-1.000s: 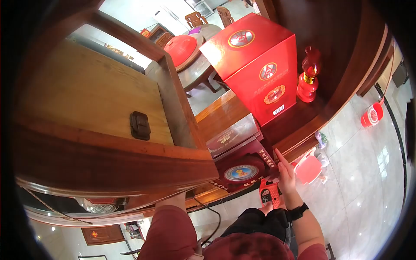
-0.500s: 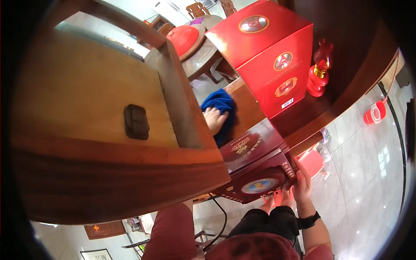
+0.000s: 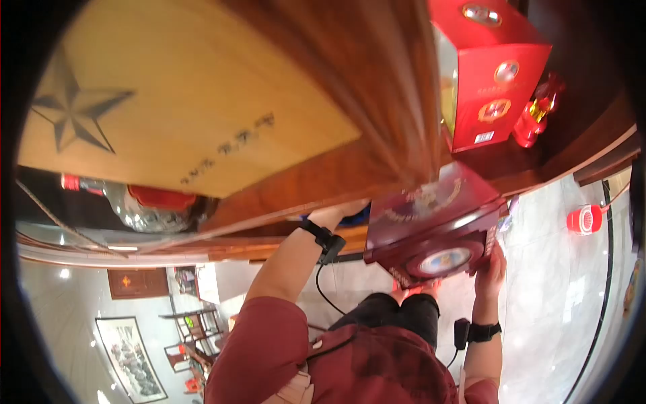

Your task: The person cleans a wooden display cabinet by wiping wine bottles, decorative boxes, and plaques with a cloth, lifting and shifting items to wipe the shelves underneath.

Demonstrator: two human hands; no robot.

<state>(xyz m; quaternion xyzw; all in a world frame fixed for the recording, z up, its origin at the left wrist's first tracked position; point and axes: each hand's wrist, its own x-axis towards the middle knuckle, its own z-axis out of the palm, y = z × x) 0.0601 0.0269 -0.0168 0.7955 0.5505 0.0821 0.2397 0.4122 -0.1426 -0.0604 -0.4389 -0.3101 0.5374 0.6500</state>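
Observation:
A dark maroon gift box (image 3: 431, 209) with gold lettering and an oval emblem juts out from the shelf, tilted. My right hand (image 3: 491, 269) holds it at its right end, fingers against the side. My left hand (image 3: 336, 214) reaches in behind the wooden shelf edge (image 3: 323, 172), and its fingers are mostly hidden. Bits of a blue cloth (image 3: 356, 219) show by that hand, left of the box.
A tall red box (image 3: 498, 94) and a red oil lamp (image 3: 533, 121) stand on the shelf. A wooden panel with a star (image 3: 70, 104) fills the upper left, above a glass bottle (image 3: 145, 209). A red bucket (image 3: 584, 219) sits on the floor.
My view has shifted, and the wooden panel now covers much of the cloth and left hand. The left forearm has come into view. My right hand still holds the maroon box.

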